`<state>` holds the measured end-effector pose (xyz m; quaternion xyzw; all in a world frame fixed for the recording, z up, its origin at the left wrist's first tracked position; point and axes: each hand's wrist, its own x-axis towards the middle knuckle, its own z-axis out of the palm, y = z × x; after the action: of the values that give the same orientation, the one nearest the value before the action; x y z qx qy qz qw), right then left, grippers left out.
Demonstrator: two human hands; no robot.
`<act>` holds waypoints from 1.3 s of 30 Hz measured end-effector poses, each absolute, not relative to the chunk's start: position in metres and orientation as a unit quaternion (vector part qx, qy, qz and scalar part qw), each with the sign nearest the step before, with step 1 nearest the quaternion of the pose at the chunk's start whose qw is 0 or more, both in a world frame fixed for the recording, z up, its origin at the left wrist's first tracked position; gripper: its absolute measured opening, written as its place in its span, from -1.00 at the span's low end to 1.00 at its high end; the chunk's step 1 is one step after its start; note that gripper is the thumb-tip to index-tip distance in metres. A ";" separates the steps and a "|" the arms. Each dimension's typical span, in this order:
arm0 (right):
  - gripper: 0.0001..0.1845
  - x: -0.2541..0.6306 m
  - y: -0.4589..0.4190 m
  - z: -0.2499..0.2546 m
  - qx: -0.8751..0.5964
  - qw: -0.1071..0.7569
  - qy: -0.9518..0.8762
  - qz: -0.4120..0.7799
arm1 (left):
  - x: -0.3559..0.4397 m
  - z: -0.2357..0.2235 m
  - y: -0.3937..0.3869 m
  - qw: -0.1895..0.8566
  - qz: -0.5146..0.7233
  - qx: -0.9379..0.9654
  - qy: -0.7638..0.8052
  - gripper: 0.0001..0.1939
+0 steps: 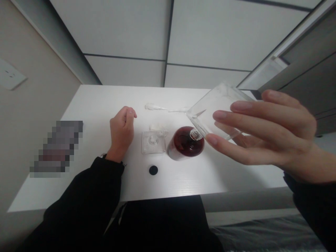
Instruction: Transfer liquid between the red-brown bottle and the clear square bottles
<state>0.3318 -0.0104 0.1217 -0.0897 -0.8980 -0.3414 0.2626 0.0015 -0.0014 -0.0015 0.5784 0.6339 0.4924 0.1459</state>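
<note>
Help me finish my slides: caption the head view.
The right hand holds a clear container tilted near a dark-red bottle; the left hand is loosely closed.

Smooth, glossy clear container (215, 99), glossy dark-red bottle (182, 143), smooth white tabletop (181, 178) with soft sheen, matt black cloth sleeves (86, 187)

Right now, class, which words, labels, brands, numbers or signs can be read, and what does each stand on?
None can be read.
Dark red bottle: no legible lettering.
Clear container in the right hand: no legible lettering.
Pixelated patch at left: any text is obscured.
</note>
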 end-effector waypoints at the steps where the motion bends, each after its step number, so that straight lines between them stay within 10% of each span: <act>1: -0.57 0.332 -0.010 0.122 -0.085 0.265 -0.898 -0.340 | 0.002 -0.001 -0.001 0.146 0.493 0.578 0.634 -0.69; 39: -0.40 0.324 -0.006 0.135 -0.040 0.241 -0.900 -0.360 | 0.005 0.001 -0.003 0.134 0.495 0.603 0.611 -0.68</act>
<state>0.3239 -0.0062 0.1354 -0.0398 -0.9003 -0.3602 0.2413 0.0054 -0.0033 0.0006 0.6033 0.6110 0.4947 0.1339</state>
